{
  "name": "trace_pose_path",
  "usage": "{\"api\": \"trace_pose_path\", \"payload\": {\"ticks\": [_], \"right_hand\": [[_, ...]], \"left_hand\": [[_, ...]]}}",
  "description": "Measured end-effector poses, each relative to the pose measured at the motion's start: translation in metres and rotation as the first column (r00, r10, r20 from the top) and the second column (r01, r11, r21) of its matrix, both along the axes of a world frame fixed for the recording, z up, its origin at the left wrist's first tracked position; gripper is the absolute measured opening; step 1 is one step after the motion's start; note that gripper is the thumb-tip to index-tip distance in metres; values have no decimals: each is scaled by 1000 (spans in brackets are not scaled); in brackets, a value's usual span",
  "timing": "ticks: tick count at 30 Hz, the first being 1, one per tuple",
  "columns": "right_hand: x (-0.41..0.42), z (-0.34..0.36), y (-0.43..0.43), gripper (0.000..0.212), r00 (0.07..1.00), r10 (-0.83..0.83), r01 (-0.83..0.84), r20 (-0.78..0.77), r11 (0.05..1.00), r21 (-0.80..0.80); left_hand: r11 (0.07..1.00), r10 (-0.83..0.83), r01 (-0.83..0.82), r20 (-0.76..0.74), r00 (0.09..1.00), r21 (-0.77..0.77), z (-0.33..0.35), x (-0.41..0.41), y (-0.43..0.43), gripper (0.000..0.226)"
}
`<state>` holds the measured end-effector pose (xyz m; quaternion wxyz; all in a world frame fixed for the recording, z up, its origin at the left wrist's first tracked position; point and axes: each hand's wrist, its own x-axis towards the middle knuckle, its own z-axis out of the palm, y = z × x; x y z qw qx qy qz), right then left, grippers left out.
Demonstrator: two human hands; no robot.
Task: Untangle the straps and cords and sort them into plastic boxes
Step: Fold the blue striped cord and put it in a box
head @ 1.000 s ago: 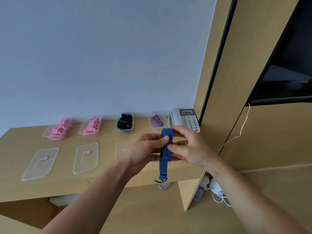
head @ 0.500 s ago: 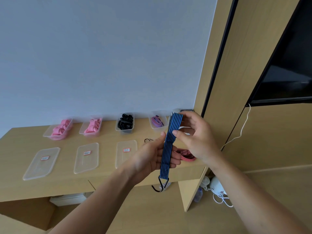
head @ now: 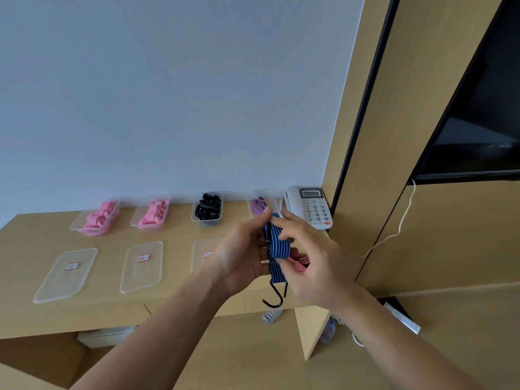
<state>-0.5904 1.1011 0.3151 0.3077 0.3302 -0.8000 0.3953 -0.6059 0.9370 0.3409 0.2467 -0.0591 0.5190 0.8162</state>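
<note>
Blue striped strap (head: pixel 277 244) is folded into a loop and held above the desk's (head: pixel 42 237) front right edge. Both forearms reach up from the bottom. Left hand (head: pixel 242 258) has fingers curled round the folds. Right hand (head: pixel 313 267) pinches the loop from the right. Black hooks (head: pixel 274 296) dangle below both hands. Red striped strap (head: pixel 300 263) lies on the desk, just behind the hands.

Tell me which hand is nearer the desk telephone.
Right. The right hand sits just in front of the telephone, fingertips close to its left edge; the left hand lies farther left, beyond the blue strap both hold.
</note>
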Motion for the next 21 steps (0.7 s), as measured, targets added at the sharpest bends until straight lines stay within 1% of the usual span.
{"api": "trace_pose_path", "payload": {"ticks": [3, 6, 9, 11, 12, 13, 14, 15, 16, 18, 19, 21], "right_hand": [[1, 3, 2, 36, 1000, 16, -15, -23, 1000, 28], [3, 9, 3, 31, 999, 18, -18, -31, 1000, 0], [2, 15, 2, 33, 1000, -3, 2, -20, 999, -46], [2, 20, -3, 41, 999, -49, 51, 23, 991, -123], [2, 24, -5, 47, 993, -68, 83, 94, 982, -171], [2, 31, -8, 51, 975, -61, 106, 215, 972, -208], [0, 38, -9, 51, 931, -23, 111, 365, 968, -223], [-3, 46, -10, 49, 864, 18, 106, 503, 970, -219], [-6, 52, -10, 43, 802, 42, 110, 596, 970, -216], [-10, 64, -10, 30, 707, 105, 134, 699, 951, -279], [-12, 71, -11, 28, 674, 173, 132, 718, 928, -348], [-14, 86, -12, 25, 639, 298, 114, 709, 875, -471]], "left_hand": [[998, 19, -19, 1, 1000, 63, 8, -5, -3, 57], [998, -5, 9, -62, 998, 57, 16, -8, -6, 46], [1000, 3, 1, -134, 991, 31, 24, -11, -7, 47], [998, 41, -33, -169, 985, 46, 32, -15, -9, 47], [997, 69, -60, -188, 980, 54, 37, -17, -10, 42], [994, 100, -90, -212, 972, 58, 44, -19, -10, 36], [991, 130, -119, -238, 963, 63, 52, -21, -11, 32], [987, 156, -143, -262, 952, 69, 59, -23, -12, 31], [984, 176, -160, -284, 942, 80, 68, -24, -13, 31], [977, 207, -181, -321, 924, 110, 84, -26, -15, 32], [974, 221, -188, -336, 916, 128, 91, -26, -16, 33], [964, 252, -200, -355, 900, 177, 105, -25, -19, 38]]}}
